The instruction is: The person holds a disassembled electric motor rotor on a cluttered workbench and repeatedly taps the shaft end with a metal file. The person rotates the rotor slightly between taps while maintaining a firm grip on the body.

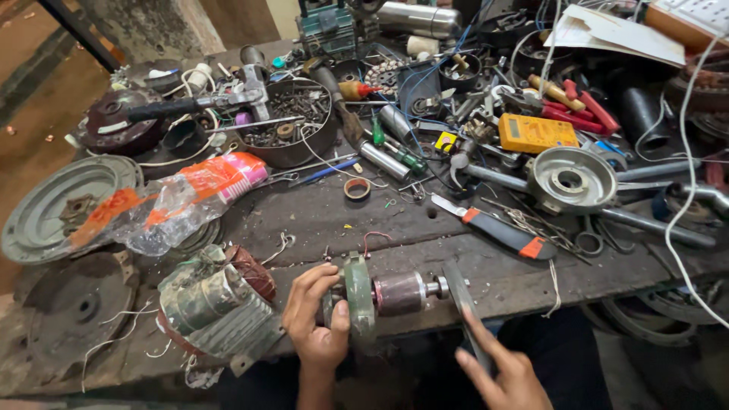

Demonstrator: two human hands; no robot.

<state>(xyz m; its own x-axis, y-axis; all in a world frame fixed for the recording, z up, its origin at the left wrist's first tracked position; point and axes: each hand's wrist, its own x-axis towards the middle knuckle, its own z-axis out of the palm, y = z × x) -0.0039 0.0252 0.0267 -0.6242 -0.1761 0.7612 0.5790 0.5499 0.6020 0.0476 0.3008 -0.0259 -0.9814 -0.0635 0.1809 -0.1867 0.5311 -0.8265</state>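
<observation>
Small motor rotor with green end plate, copper winding and steel shaft (383,294), at the near edge of the dark wooden surface (319,216). Left hand (317,319) clasps the plate; right hand (497,372) holds a flat dark file (460,300) beside the shaft. A slip may gouge the winding or drop the rotor off the edge.

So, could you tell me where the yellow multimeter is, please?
In the head view, the yellow multimeter lies upper right on the workbench, beside the red-handled pliers.
</observation>
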